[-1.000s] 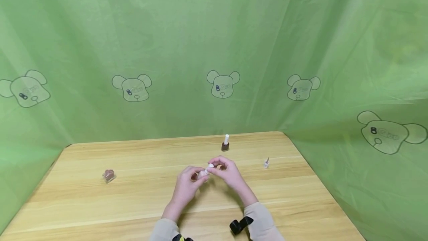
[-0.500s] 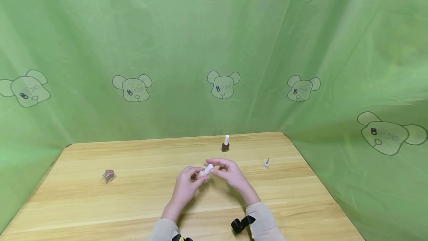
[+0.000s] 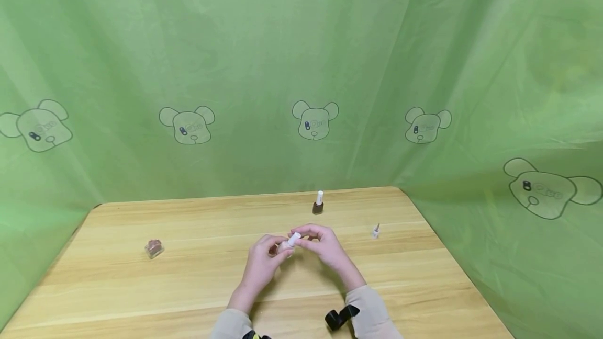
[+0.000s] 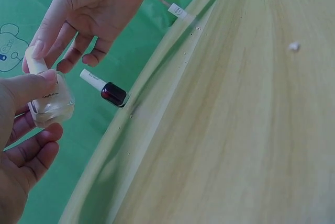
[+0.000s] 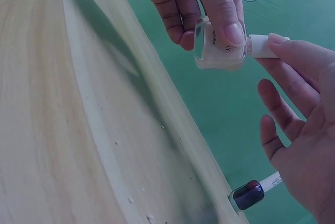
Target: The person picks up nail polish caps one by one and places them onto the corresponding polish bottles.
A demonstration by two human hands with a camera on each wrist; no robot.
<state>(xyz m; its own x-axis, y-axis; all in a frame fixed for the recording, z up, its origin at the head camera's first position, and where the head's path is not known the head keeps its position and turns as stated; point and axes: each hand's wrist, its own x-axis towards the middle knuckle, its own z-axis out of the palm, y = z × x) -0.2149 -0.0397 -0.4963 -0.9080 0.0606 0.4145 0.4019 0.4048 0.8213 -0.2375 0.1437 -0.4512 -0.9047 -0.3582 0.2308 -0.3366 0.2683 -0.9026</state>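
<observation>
My left hand (image 3: 260, 263) grips a clear glass nail polish bottle (image 5: 217, 51) of pale polish, tilted above the table. Thumb and index finger of my right hand (image 3: 326, 249) pinch its white cap (image 5: 260, 46), which sits at the bottle's neck. In the right wrist view a narrow bit of neck shows between cap and glass; whether the cap is tight I cannot tell. The other right fingers are loosely bent, as the left wrist view shows beyond the cap (image 4: 35, 63).
A dark nail polish bottle (image 3: 317, 207) with a white cap stands near the back edge. At right, a white cap (image 3: 376, 233) stands with its brush upward. A squat pinkish-brown polish bottle (image 3: 154, 248) is at left on the wooden table (image 3: 198, 286). Green curtains surround it.
My right fingers have shifted slightly on the cap, and more of the white cap shows than a second ago. My left hand keeps its grip on the bottle in the same place.
</observation>
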